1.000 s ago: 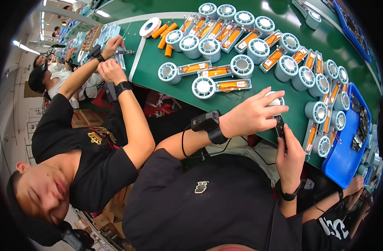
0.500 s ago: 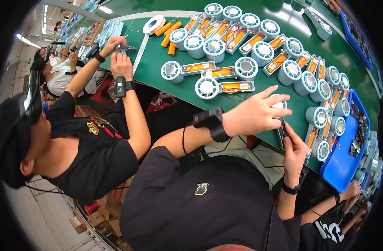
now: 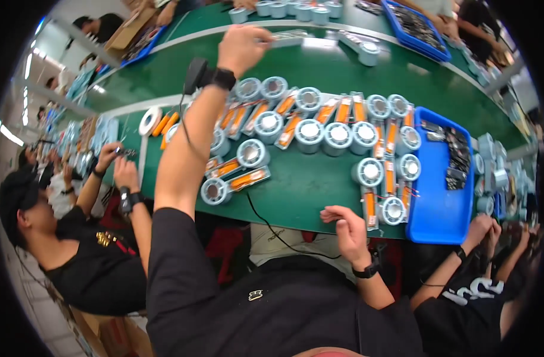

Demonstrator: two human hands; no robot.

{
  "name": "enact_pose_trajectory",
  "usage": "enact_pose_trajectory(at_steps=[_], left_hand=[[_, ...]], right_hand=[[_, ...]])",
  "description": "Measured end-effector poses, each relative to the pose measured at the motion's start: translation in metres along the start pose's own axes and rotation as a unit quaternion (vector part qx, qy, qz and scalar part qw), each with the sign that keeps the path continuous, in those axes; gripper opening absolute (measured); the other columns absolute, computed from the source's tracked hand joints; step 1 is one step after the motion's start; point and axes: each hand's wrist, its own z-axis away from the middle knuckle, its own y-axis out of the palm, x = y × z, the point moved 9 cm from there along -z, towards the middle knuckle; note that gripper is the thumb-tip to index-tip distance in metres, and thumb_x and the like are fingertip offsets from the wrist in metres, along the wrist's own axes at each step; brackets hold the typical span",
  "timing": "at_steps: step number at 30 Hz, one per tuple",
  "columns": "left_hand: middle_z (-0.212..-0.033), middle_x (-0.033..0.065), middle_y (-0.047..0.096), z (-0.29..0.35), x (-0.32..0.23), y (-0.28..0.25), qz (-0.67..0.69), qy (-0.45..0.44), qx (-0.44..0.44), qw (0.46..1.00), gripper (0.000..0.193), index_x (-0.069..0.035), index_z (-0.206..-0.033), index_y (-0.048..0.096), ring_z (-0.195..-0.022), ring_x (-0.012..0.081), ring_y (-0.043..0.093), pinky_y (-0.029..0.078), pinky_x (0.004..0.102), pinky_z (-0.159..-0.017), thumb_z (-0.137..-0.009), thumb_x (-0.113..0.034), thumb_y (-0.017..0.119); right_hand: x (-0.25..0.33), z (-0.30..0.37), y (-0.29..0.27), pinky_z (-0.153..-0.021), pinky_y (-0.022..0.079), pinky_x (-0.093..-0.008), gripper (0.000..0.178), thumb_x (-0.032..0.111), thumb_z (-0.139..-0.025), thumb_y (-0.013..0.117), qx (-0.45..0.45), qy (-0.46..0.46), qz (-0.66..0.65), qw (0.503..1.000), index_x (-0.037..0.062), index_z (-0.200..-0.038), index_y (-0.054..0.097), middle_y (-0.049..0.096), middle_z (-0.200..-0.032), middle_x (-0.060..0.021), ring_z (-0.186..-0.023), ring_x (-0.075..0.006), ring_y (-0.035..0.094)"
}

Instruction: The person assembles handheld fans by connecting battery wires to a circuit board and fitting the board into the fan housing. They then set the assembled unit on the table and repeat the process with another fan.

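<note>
Left hand [image 3: 243, 49] reaches far across the green bench [image 3: 296, 196], fingers curled on a long grey strip-shaped part [image 3: 296, 40]; its long axis runs left-right, free end pointing right. Right hand [image 3: 346, 229] rests at the near bench edge, fingers loosely bent, holding nothing. Grey round units with orange pieces [image 3: 310, 128] in rows; blue tray [image 3: 438, 208] to the right.

- Bench [image 3: 319, 190]: matt green mat, smooth.
- Round fan units [image 3: 338, 134]: pale grey plastic, slightly glossy.
- Tray [image 3: 438, 208] at right: glossy blue plastic.
- Tape roll [image 3: 149, 121]: white paper.
</note>
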Motion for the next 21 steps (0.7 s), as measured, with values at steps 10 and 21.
enact_pose_trajectory(at_steps=[10,21], left_hand=[[-0.103,0.0164,0.077,-0.032,-0.007,0.080,-0.038,0.032,0.236,0.970,0.023,-0.007,-0.096,0.080,-0.104,0.0379,0.069,0.054,0.0478,-0.090,-0.090,-0.028,0.071],[-0.137,0.0111,0.055,0.171,-0.313,0.035,0.151,0.151,0.305,0.928,0.044,-0.012,-0.119,0.065,-0.093,0.0324,0.065,0.058,0.0415,-0.076,-0.078,-0.019,0.080]], right_hand=[[0.012,0.001,0.000,-0.079,0.057,-0.0314,0.017,0.002,-0.098,0.060,-0.004,0.008,0.042,0.999,-0.0051,-0.112,0.068,0.074,-0.100,-0.0141,-0.089,-0.0182,0.071],[0.091,0.033,-0.090,-0.060,0.047,-0.0266,0.008,0.005,-0.092,0.069,-0.040,0.108,0.196,0.974,-0.0019,-0.088,0.069,0.068,-0.077,-0.0052,-0.069,-0.0105,0.063]])
